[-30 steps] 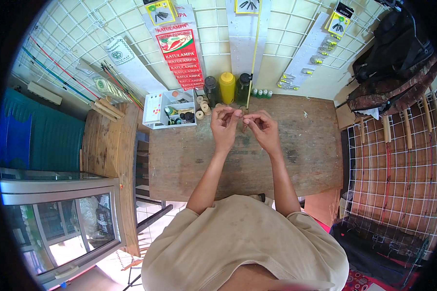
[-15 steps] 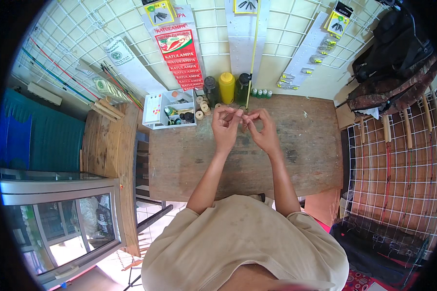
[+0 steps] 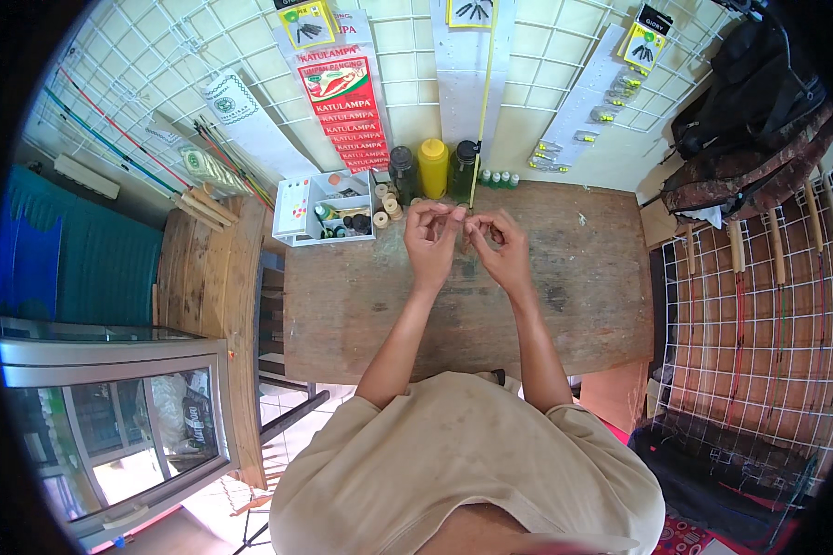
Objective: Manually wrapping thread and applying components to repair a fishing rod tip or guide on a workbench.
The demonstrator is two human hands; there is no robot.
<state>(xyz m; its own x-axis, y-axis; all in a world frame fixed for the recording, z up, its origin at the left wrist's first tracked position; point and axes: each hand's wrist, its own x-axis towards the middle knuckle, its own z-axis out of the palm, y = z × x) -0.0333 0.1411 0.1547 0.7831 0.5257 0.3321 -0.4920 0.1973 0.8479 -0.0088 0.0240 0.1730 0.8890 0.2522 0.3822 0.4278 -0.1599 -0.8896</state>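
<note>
My left hand (image 3: 432,242) and my right hand (image 3: 500,248) are raised over the far middle of the wooden table (image 3: 574,305). On each hand the thumb and forefinger are pinched together, and the fingertips almost meet. Whatever lies in the pinches is too small to make out. A thin yellow rod (image 3: 485,92) with a dark band comes down from the top of the view to just behind my fingertips. I cannot tell whether my fingers touch it.
Behind my hands stand a yellow squeeze bottle (image 3: 432,168), two dark bottles, one of them a dark jar (image 3: 403,174), and small green bottles (image 3: 498,178). Wooden spools (image 3: 391,207) and a white box (image 3: 322,239) sit left. A glass cabinet (image 3: 120,435) stands at lower left.
The fingers of my right hand have shifted slightly by the left fingertips. Both arms stay nearly in place.
</note>
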